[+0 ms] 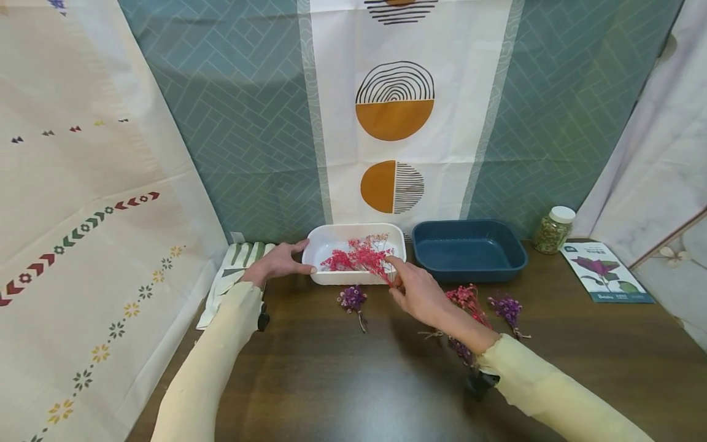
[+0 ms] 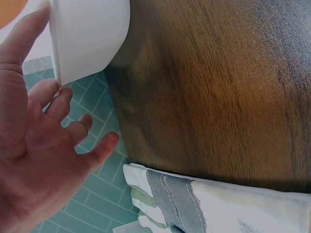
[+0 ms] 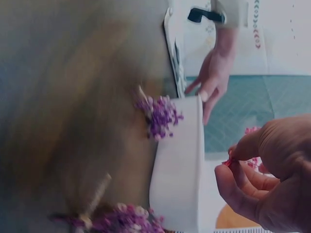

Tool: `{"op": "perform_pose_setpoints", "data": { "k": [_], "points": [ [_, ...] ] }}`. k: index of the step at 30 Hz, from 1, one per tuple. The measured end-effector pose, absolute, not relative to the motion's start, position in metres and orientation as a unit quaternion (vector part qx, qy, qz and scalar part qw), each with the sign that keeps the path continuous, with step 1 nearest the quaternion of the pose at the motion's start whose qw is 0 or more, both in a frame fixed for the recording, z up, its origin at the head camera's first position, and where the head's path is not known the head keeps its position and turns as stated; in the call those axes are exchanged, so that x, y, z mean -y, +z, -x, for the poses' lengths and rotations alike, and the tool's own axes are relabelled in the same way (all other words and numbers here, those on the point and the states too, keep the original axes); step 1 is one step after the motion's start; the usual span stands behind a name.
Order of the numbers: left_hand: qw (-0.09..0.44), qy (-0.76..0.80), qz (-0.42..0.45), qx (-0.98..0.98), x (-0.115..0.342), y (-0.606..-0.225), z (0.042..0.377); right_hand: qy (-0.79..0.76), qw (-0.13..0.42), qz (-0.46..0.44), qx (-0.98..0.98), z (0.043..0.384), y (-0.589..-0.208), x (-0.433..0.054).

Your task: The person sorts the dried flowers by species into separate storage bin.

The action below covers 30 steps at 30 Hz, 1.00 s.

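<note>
My left hand [image 1: 278, 263] holds the left end of a white rectangular basin [image 1: 359, 279], thumb and index finger at its rim. In the left wrist view, the other fingers of the left hand [image 2: 43, 141] are loosely spread beside the basin wall [image 2: 92, 34]. Between thumb and fingertips, my right hand [image 1: 422, 291] pinches the stems of a bunch of pinkish-red dried flowers [image 1: 361, 256], whose heads are over the basin. The right wrist view shows the pinching right hand [image 3: 272, 179] beyond the basin's rim, with most of the blossoms hidden behind it.
A small purple dried bunch [image 1: 351, 299] lies before the basin. More red flowers [image 1: 466, 299] and purple flowers [image 1: 506, 310] lie near the right forearm. A blue basin [image 1: 469, 273], lidded jar [image 1: 554, 231] and printed packet [image 1: 604, 273] stand rightward; a striped cloth [image 1: 223, 282] lies left.
</note>
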<state>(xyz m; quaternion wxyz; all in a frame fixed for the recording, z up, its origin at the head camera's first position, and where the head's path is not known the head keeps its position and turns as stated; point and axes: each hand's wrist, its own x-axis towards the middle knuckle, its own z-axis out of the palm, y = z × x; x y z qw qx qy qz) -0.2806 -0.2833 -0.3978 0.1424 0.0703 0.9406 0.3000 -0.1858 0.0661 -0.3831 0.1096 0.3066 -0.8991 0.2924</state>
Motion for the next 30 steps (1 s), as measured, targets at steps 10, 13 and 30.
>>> {"op": "perform_pose_setpoints", "data": {
  "k": [10,13,30],
  "points": [
    [0.142,0.3,-0.063,-0.941,0.282,-0.397,0.279,0.254,0.099,-0.317,0.908,0.221,-0.379,-0.063],
    [0.143,0.301,-0.06,-0.941,0.282,-0.397,0.279,0.247,0.093,-0.322,0.909,0.23,-0.378,-0.06],
    [0.143,0.308,-0.063,-0.939,0.284,-0.399,0.282,0.201,0.016,-0.329,0.923,0.284,-0.38,-0.04]
  ]
}}
